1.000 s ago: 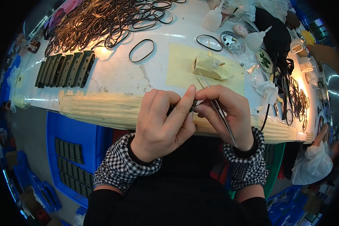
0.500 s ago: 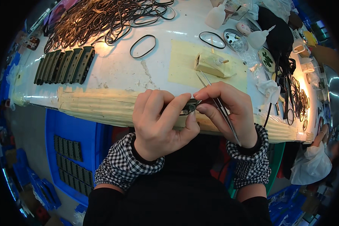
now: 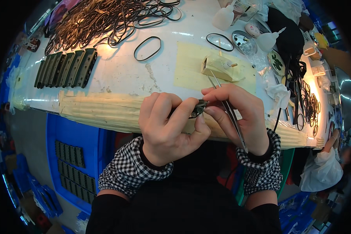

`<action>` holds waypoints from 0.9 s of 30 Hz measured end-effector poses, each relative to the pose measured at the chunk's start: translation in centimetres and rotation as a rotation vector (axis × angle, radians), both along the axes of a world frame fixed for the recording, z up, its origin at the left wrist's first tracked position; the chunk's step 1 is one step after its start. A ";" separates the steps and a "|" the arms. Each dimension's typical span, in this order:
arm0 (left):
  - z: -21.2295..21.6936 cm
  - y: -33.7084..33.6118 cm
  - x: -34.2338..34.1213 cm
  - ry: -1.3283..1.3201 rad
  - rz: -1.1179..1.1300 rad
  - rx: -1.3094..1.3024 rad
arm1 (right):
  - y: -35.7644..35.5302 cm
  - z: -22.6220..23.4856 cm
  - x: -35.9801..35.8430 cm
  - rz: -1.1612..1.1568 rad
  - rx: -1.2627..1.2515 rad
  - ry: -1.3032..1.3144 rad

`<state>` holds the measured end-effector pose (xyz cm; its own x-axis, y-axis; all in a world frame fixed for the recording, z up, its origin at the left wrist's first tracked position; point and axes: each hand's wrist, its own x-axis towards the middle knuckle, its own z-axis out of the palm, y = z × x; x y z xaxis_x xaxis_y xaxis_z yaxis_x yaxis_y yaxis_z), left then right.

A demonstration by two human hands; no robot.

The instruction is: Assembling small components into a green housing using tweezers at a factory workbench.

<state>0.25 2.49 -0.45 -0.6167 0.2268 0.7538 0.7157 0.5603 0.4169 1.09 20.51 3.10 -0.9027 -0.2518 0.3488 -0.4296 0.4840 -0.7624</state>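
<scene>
Near the table's front edge, my left hand [image 3: 165, 130] is closed around a small dark green part [image 3: 198, 109]. A round detail shows on the part's near end, while its other end is hidden inside my fingers. My right hand [image 3: 243, 113] grips metal tweezers [image 3: 233, 121] across the palm, tips pointing away from me and slightly apart. Its thumb and index finger meet the part's right end; whether they pinch something small there I cannot tell. Beyond the tweezer tips sits a cream block [image 3: 216, 66] with a short stick in it, on a yellow sheet [image 3: 185, 70].
Dark green strips [image 3: 66, 69] stand in a row at the left. Behind them lies a heap of dark loops [image 3: 113, 23], with single loops nearby. Squeeze bottles [image 3: 223, 17] and a round dish [image 3: 243, 41] are at the back right. A blue bin [image 3: 56, 128] holds more green pieces below.
Both hands have shifted very slightly to the right, and the tweezers have turned a little in my right hand. The part is still held between my hands.
</scene>
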 end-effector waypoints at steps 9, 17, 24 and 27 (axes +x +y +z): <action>-0.7 0.3 -1.7 0.107 0.117 -0.070 | -2.1 -2.0 4.4 -0.282 -0.062 0.221; -1.2 0.4 -1.8 0.115 0.117 -0.059 | -2.3 -1.3 3.8 -0.215 0.101 0.347; -1.3 0.3 -1.8 0.119 0.122 -0.062 | -2.6 -1.3 3.6 -0.212 0.150 0.353; -1.2 0.3 -1.8 0.117 0.124 -0.065 | -2.8 -1.3 3.6 -0.221 0.155 0.348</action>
<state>-1.54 2.75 -1.65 -0.5521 0.2047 0.8083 0.6808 0.6703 0.2953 4.72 17.70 1.84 -0.7762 -0.1387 0.6150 -0.5211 0.6903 -0.5019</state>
